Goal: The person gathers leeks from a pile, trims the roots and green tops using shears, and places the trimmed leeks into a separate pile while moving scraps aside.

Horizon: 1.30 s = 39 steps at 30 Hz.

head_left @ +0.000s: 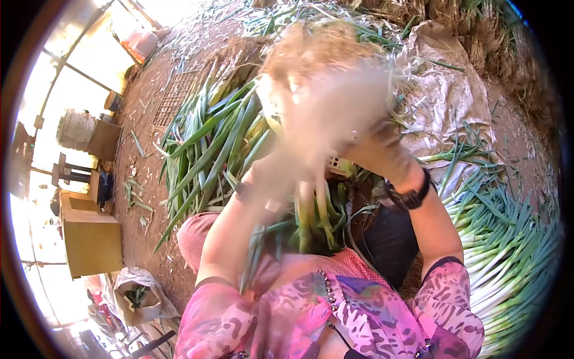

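Note:
A bunch of green onions is raised in front of me, its brown roots [323, 51] at the top and its green leaves [317, 218] hanging toward my lap. Motion and a pale haze smear the middle of the bunch. My left hand [278, 170] is closed around the stalks from the left, its fingers badly blurred. At the right side of the bunch, my right hand [373, 146] looks dark, perhaps gloved, and is closed against it. A dark band [412, 194] circles the right wrist. Part of a light perforated thing [341, 166] shows between the hands.
A heap of green onions [209, 143] lies ahead on the left, beside a rusty wire grid [173, 99]. Whiter onions [496, 257] are spread at the right. A pale sack sheet [442, 90] covers ground ahead. Wooden boxes [92, 239] and an open sack [143, 296] stand left.

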Each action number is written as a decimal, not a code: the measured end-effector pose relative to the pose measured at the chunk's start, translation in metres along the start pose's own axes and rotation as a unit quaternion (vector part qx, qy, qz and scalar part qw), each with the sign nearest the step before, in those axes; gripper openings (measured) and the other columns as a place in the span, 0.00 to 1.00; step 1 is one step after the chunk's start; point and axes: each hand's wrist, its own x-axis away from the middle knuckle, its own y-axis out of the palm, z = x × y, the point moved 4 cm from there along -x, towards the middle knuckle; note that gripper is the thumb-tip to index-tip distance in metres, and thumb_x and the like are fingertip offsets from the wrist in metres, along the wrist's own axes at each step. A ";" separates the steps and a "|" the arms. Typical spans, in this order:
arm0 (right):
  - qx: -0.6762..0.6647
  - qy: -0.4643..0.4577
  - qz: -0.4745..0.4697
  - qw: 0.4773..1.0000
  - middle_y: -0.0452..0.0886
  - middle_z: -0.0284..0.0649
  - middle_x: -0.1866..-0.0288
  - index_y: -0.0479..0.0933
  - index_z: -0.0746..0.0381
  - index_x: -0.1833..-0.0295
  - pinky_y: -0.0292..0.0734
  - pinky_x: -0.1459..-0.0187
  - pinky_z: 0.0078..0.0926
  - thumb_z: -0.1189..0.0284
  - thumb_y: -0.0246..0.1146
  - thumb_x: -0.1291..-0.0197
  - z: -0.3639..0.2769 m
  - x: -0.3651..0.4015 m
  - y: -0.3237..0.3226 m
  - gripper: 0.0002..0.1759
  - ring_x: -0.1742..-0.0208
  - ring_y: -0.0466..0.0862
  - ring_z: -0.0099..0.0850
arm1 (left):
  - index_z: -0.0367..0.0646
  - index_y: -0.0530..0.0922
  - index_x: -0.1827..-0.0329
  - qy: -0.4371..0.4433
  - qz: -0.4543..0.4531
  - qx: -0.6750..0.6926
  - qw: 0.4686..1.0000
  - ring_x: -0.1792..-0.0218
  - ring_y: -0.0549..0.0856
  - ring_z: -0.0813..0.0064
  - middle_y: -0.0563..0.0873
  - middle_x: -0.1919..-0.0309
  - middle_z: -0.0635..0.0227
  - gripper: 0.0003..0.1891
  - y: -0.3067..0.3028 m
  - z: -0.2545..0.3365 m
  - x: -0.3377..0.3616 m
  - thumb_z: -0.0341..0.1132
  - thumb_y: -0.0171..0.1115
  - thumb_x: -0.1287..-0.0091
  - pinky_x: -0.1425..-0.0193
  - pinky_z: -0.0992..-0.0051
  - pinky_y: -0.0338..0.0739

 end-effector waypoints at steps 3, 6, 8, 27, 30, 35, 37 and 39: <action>0.032 -0.123 -0.098 0.987 0.80 0.46 0.37 0.72 0.60 0.29 0.71 0.31 0.38 0.61 0.50 0.23 0.001 -0.006 0.015 0.24 0.36 0.79 0.34 | 0.35 0.82 0.45 -0.004 -0.061 -0.070 0.996 0.51 0.87 0.65 0.88 0.53 0.61 0.31 0.018 0.007 -0.006 0.34 0.81 0.55 0.43 0.68 0.82; -0.254 -0.042 -0.174 0.950 0.81 0.45 0.40 0.72 0.60 0.31 0.75 0.35 0.37 0.61 0.51 0.23 0.012 -0.005 0.038 0.23 0.40 0.81 0.34 | 0.36 0.83 0.46 0.002 -0.114 0.063 0.992 0.52 0.87 0.67 0.89 0.54 0.61 0.29 0.040 0.017 -0.002 0.32 0.81 0.56 0.43 0.70 0.82; -0.274 -0.020 -0.213 0.938 0.81 0.46 0.42 0.73 0.61 0.32 0.76 0.37 0.37 0.62 0.53 0.25 0.014 -0.003 0.051 0.22 0.41 0.82 0.35 | 0.36 0.83 0.47 -0.015 -0.100 0.005 0.995 0.53 0.87 0.66 0.89 0.54 0.60 0.30 0.030 -0.007 0.000 0.29 0.82 0.57 0.43 0.69 0.82; -0.057 0.056 -0.141 0.987 0.87 0.50 0.59 0.79 0.62 0.45 0.84 0.55 0.42 0.68 0.63 0.35 0.072 -0.026 -0.008 0.15 0.56 0.89 0.44 | 0.40 0.77 0.35 -0.049 0.211 0.043 0.975 0.53 0.86 0.71 0.87 0.51 0.67 0.22 -0.016 -0.084 -0.004 0.37 0.65 0.30 0.45 0.71 0.82; -0.001 0.022 -0.192 0.981 0.88 0.50 0.61 0.79 0.62 0.47 0.86 0.58 0.43 0.69 0.64 0.37 0.024 -0.001 0.061 0.14 0.58 0.90 0.46 | 0.43 0.68 0.25 0.077 0.129 -0.079 0.986 0.38 0.80 0.67 0.80 0.36 0.59 0.22 -0.036 -0.145 -0.017 0.40 0.46 0.18 0.30 0.66 0.75; 0.029 0.040 -0.092 0.995 0.89 0.49 0.61 0.83 0.58 0.51 0.85 0.60 0.44 0.62 0.69 0.42 0.024 -0.006 0.081 0.16 0.58 0.90 0.46 | 0.41 0.70 0.26 0.089 0.094 0.059 0.990 0.39 0.81 0.67 0.80 0.36 0.58 0.24 -0.045 -0.172 -0.035 0.44 0.49 0.19 0.30 0.66 0.75; 0.056 0.080 -0.022 0.995 0.89 0.47 0.61 0.83 0.57 0.53 0.85 0.60 0.43 0.62 0.68 0.41 0.048 -0.013 0.078 0.15 0.58 0.90 0.45 | 0.37 0.80 0.39 -0.004 0.256 -0.291 0.922 0.51 0.87 0.68 0.88 0.51 0.61 0.23 -0.015 -0.103 -0.025 0.43 0.64 0.30 0.44 0.68 0.81; 0.091 0.108 0.023 0.990 0.89 0.46 0.61 0.83 0.58 0.53 0.85 0.58 0.40 0.64 0.65 0.38 0.092 -0.029 0.050 0.12 0.59 0.90 0.42 | 0.35 0.86 0.51 -0.061 0.388 -0.194 0.899 0.60 0.90 0.68 0.91 0.63 0.60 0.22 0.008 -0.056 -0.009 0.43 0.76 0.43 0.54 0.70 0.83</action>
